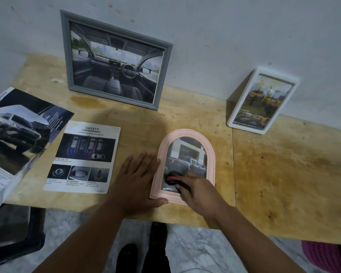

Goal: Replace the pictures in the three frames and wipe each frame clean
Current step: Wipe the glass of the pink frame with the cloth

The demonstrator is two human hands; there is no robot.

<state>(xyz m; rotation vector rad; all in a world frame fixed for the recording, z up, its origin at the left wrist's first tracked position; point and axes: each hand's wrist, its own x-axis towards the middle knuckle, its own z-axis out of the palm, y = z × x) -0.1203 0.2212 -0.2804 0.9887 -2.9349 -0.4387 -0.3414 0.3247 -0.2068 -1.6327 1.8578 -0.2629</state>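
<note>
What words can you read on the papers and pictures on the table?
"SAFETY": heading at the top of the safety sheet; the smaller lines below it are too blurred to read.
Brochure: its print is too small to read.
White frame: the caption on its picture is too blurred to read.

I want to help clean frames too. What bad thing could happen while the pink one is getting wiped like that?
The pink arched frame lies near the table's front edge, so a hard wipe might slide it off, though the left hand steadies it. The right hand rubs a dark cloth with red on the front pane; pressing hard could perhaps shift the picture. A wide swing might also knock the white frame leaning on the wall.
</note>
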